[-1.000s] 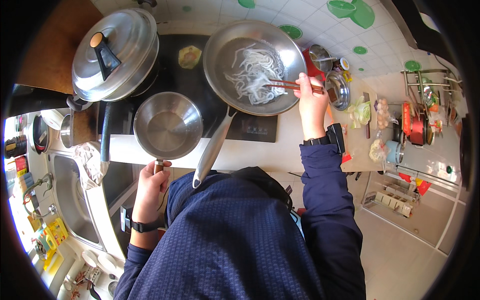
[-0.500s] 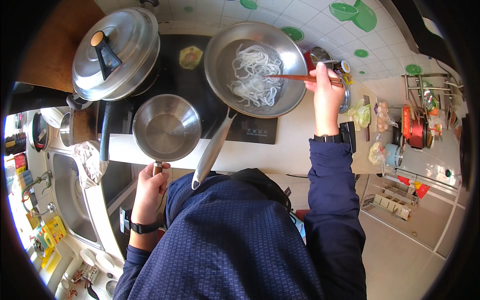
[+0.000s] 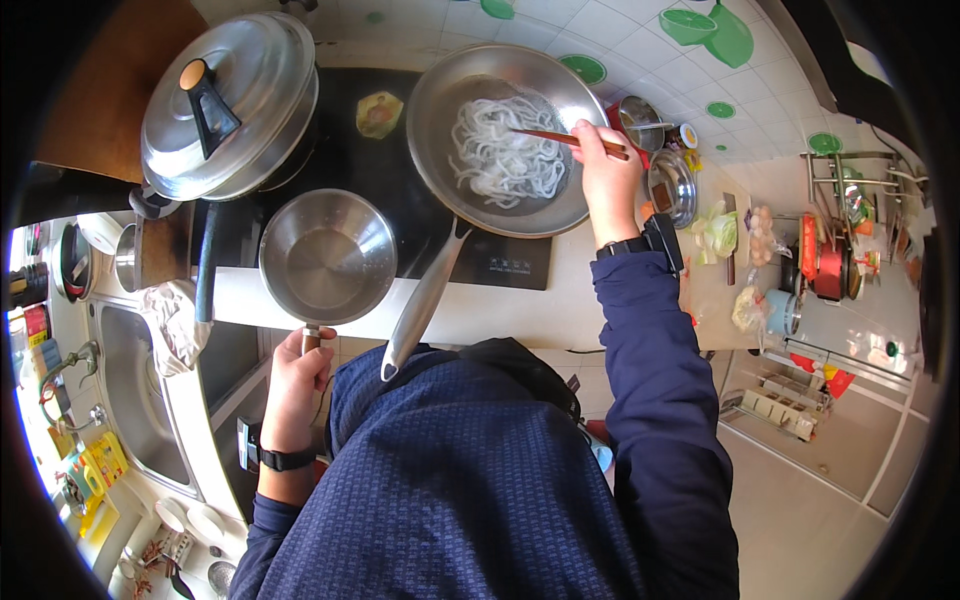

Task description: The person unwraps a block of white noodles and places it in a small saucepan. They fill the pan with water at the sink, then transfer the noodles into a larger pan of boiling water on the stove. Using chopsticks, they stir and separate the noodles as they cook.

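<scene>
My left hand (image 3: 298, 370) is closed round the handle of a small steel saucepan (image 3: 328, 256), held level over the front of the cooktop. The saucepan seems to have only a little clear liquid or shine at its bottom. In my right hand (image 3: 606, 180) is a pair of reddish-brown chopsticks (image 3: 570, 140), their tips among thick white noodles (image 3: 508, 150). The noodles lie in a tangle in a large steel frying pan (image 3: 440, 130), whose long handle (image 3: 425, 305) points toward me. That handle is untouched by either hand.
A lidded steel pot (image 3: 228, 110) stands left on the black cooktop (image 3: 375, 165); a yellowish octagonal piece (image 3: 380, 115) lies behind the saucepan. Right are a steel bowl (image 3: 672, 188), leafy greens (image 3: 716, 236), and eggs (image 3: 760, 235). A sink (image 3: 145, 395) is at left.
My right hand with the chopsticks has moved left over the frying pan. The noodles have spread into a rounder, looser heap. The saucepan has barely shifted.
</scene>
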### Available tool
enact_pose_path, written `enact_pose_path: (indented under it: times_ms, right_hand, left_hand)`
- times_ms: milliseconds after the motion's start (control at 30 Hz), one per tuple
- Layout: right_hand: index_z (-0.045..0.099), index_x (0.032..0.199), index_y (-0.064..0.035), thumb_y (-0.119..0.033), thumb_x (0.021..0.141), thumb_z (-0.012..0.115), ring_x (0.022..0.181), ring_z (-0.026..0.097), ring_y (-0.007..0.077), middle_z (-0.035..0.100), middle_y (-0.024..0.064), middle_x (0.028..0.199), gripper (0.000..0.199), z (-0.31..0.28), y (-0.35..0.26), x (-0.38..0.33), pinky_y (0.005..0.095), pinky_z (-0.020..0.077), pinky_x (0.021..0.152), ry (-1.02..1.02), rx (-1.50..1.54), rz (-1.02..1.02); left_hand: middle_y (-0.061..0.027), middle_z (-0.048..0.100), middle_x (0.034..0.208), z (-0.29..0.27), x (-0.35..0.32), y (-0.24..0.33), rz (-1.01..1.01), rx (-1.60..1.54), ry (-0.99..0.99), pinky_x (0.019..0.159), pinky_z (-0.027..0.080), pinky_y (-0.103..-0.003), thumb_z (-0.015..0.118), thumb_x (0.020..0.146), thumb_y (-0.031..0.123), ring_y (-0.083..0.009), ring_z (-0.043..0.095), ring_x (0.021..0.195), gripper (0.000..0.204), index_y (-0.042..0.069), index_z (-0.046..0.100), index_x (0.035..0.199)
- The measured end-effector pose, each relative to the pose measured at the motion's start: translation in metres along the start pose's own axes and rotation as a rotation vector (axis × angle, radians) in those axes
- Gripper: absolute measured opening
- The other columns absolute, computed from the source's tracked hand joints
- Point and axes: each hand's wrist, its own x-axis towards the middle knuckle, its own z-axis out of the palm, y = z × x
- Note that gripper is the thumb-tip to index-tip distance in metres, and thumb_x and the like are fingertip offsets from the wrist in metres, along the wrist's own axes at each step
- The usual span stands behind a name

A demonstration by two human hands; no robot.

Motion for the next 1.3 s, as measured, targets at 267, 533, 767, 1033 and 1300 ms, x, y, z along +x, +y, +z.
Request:
enact_pose_path:
  times_ms: [267,533,767,1033,1300]
  right_hand:
    - [0.072,0.092,0.0044,-0.014,0.091,0.075,0.074,0.065,0.0152,0.065,0.0072,0.086,0.019,-0.022,-0.007,-0.034,0.0255,0.051,0.069,-0.107,-0.314,-0.189]
    - [0.071,0.092,0.005,-0.013,0.092,0.074,0.075,0.067,0.015,0.064,0.007,0.092,0.018,-0.047,-0.018,-0.033,0.026,0.0566,0.069,-0.001,0.019,-0.016]
    - [0.071,0.091,0.0061,-0.012,0.091,0.074,0.074,0.066,0.0139,0.065,0.007,0.093,0.019,-0.07,-0.015,-0.039,0.0252,0.0555,0.066,0.024,-0.019,-0.007]
    - [0.072,0.094,0.0055,-0.014,0.092,0.074,0.075,0.067,0.0145,0.066,0.0056,0.091,0.02,-0.07,-0.003,-0.046,0.026,0.0562,0.069,0.029,-0.079,0.084]
    - [0.072,0.089,0.0037,-0.015,0.092,0.073,0.07,0.065,0.0128,0.066,0.0047,0.082,0.019,-0.065,-0.006,-0.054,0.0251,0.0526,0.065,-0.112,-0.366,-0.043]
  left_hand:
    - [0.0034,0.049,0.062,0.004,0.004,0.006,-0.003,0.02,-0.044,0.046,0.032,-0.021,0.059,0.085,0.008,-0.0053,0.042,0.051,0.023,-0.002,0.062,0.106]
    - [0.0032,0.048,0.057,0.007,0.006,0.01,0.022,0.038,-0.012,0.044,0.03,-0.021,0.059,0.085,0.007,-0.0052,0.039,0.046,0.022,-0.001,0.064,0.105]
    - [0.0034,0.048,0.057,0.005,0.008,0.007,0.017,0.056,-0.015,0.044,0.03,-0.02,0.059,0.086,0.007,-0.005,0.038,0.045,0.022,-0.001,0.064,0.105]
    - [0.0033,0.048,0.057,0.008,0.007,0.01,0.018,0.059,-0.029,0.044,0.03,-0.02,0.06,0.085,0.008,-0.005,0.038,0.046,0.023,-0.001,0.064,0.105]
    - [0.0032,0.048,0.057,0.007,0.007,0.009,0.016,0.068,-0.013,0.044,0.029,-0.02,0.06,0.085,0.007,-0.0051,0.039,0.046,0.022,0.0,0.064,0.104]
